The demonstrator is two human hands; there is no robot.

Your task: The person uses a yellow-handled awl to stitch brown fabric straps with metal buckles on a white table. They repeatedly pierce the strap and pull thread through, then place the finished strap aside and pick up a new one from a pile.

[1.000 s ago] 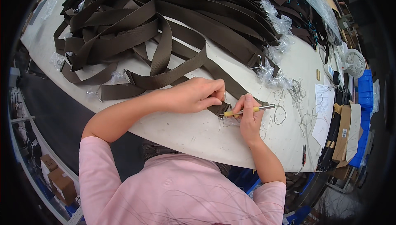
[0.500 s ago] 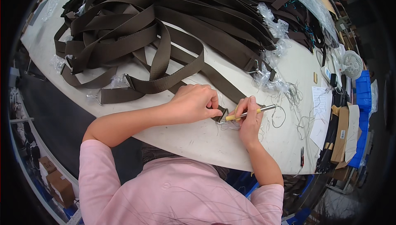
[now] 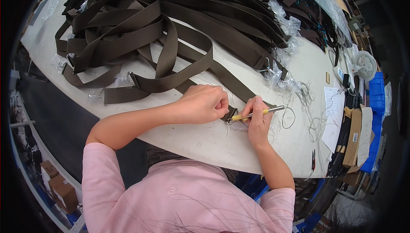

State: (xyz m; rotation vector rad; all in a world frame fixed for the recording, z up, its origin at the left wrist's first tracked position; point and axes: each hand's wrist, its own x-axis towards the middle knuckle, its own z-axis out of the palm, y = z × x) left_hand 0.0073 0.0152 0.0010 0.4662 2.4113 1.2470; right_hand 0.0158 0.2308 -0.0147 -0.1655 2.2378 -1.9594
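My left hand (image 3: 204, 105) is closed at the near end of a dark brown webbing strap (image 3: 186, 87), its fingers curled in and pinching the strap beside a metal buckle (image 3: 232, 114). My right hand (image 3: 259, 124) grips a slim pen-like tool (image 3: 256, 113), yellow and silver. The tool's thin tip points left and rests at the buckle; whether it touches webbing or metal is too small to tell. Clear plastic wrap shows under the right fingers. Another stretch of the strap (image 3: 232, 83) runs past the right hand toward the pile.
A large heap of brown straps (image 3: 128, 41) covers the table's (image 3: 192, 147) far side, some metal ends wrapped in clear plastic (image 3: 279, 81). Loose threads (image 3: 305, 98) lie to the right. Farther right are snips (image 3: 313, 159), a paper sheet (image 3: 332, 122), a small fan (image 3: 366, 65) and blue bins (image 3: 376, 92).
The left thumb has tucked in, and the left hand has lifted slightly off the buckle, showing more of it. The tool's tip has shifted a little up onto the buckle's edge.
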